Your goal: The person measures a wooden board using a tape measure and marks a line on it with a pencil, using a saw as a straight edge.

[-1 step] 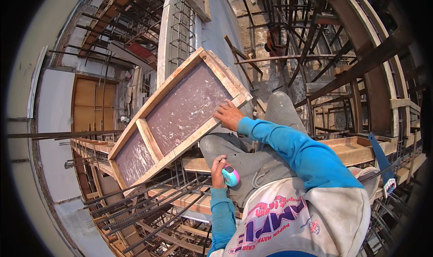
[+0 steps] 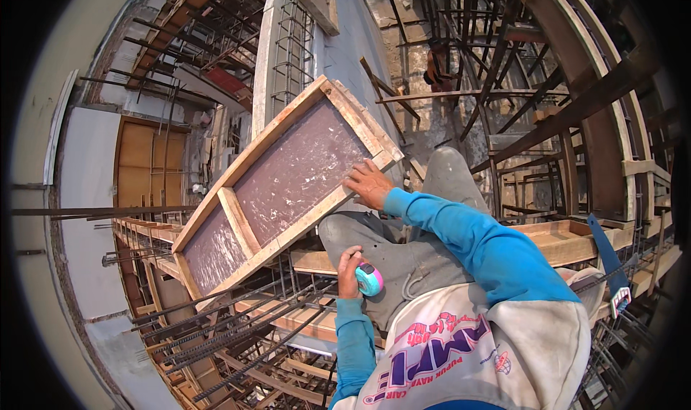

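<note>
A wood-framed formwork panel (image 2: 302, 165) with a scuffed brownish-purple face lies slantwise in front of me, one crosspiece dividing it. My right hand (image 2: 370, 185) grips its near batten close to the right end, fingers bent over the wood; the thumb is hidden. Lower down, beside my bent knee, my left hand (image 2: 349, 273) is closed around a pink and teal tape measure (image 2: 369, 280). No drawn-out blade shows on it. The left hand is apart from the panel.
Rebar rods (image 2: 230, 334) jut out below the panel. A rebar cage (image 2: 291, 57) runs along the grey beam form beyond it. At right lies a blue-bladed handsaw (image 2: 607, 252) near timber forms (image 2: 561, 244). Dark props and braces (image 2: 497, 86) stand over a lower level, where a person (image 2: 436, 68) is partly visible.
</note>
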`<state>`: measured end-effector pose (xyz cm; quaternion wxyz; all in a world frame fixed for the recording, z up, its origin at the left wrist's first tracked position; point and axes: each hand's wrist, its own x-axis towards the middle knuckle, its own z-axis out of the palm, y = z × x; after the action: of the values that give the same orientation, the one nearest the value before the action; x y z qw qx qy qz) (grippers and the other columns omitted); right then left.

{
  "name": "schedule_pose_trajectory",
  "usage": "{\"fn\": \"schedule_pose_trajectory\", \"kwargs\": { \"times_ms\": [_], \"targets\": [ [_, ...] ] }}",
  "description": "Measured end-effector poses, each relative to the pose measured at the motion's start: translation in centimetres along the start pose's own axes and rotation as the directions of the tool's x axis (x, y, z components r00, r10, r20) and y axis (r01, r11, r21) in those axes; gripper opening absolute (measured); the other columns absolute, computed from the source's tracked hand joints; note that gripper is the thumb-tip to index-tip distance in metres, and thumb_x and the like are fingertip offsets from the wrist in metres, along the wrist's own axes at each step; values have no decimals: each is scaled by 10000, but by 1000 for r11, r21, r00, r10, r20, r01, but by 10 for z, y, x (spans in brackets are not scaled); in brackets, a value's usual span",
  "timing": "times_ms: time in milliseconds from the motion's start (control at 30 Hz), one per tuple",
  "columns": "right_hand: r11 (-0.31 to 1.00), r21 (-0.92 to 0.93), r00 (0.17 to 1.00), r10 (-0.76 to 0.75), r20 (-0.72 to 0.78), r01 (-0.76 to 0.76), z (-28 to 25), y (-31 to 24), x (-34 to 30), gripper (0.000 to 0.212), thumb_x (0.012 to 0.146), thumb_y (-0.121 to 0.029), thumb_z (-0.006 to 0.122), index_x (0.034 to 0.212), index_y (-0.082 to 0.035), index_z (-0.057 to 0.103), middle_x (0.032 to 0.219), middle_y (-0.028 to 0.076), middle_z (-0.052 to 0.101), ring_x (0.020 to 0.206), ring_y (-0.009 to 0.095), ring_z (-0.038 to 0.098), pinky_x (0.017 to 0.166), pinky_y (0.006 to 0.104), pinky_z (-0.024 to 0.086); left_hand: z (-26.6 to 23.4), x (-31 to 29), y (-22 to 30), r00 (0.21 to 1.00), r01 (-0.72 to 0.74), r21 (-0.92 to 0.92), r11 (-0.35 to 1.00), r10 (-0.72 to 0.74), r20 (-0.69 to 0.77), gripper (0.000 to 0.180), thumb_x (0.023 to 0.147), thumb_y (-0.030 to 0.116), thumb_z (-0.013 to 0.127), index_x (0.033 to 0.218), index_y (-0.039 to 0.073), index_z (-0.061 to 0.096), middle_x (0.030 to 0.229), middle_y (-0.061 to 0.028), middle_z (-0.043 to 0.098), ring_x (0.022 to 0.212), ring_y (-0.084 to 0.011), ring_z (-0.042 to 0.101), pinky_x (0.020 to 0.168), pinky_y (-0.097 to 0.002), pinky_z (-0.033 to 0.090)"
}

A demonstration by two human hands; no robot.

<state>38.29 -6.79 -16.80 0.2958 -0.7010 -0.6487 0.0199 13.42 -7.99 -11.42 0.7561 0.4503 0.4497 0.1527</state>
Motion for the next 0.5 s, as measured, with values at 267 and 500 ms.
{"fn": "schedule_pose_trajectory", "kwargs": {
  "times_ms": [267,500],
  "targets": [
    [585,714,898,417,141,-384,-36,-31,-89,440,851,-341,659,1171,-50,579,1031,124,635,957,257,590,850,376,459,42,9,9,999,-45,-14,999,46,22,274,889,185,579,1114,34,536,744,-35,597,666,-102,568,611,-224,445],
    [142,780,771,335,541,-609,-43,-29,-100,393,936,-366,556,1116,-19,598,925,62,654,813,109,577,718,256,479,50,29,37,984,-158,-56,986,162,74,287,878,201,609,1103,36,544,791,-4,581,673,-55,526,608,-201,421]
  ]
}}
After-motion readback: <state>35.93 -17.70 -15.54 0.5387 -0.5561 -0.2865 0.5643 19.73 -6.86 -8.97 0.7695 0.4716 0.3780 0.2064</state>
